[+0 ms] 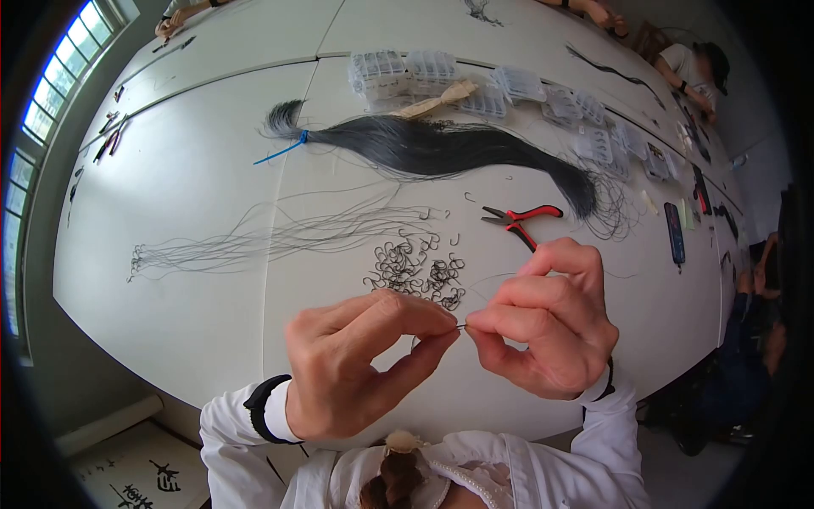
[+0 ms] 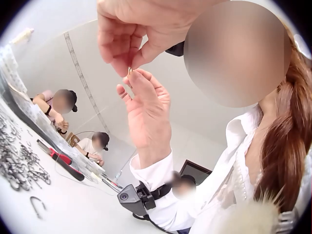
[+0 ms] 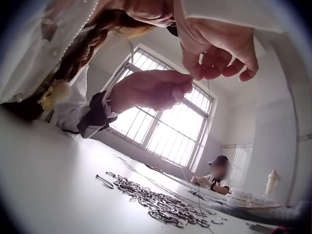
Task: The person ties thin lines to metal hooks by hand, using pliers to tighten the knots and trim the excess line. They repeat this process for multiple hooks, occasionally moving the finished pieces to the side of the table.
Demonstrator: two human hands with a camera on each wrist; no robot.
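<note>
Over the front of the table, my left hand [image 1: 365, 360] pinches a small fish hook [image 2: 130, 71] between thumb and index finger; the fingertips cover most of it. My right hand [image 1: 547, 327] meets it fingertip to fingertip, pinching a thin fishing line [image 3: 208, 105] at the hook's end. That line hangs down from the fingers in the right wrist view. Just beyond the hands lies a pile of loose dark hooks [image 1: 398, 267]. Left of the pile, lengths of line [image 1: 229, 242] are spread out with hooks at their ends.
Red-handled pliers [image 1: 517, 219] lie beyond my right hand. A long dark bundle of line [image 1: 424, 146], tied with a blue tie [image 1: 284, 150], stretches across the table. Clear plastic boxes [image 1: 377, 72] stand behind it. A phone [image 1: 674, 233] lies at the right. Other people sit around the table.
</note>
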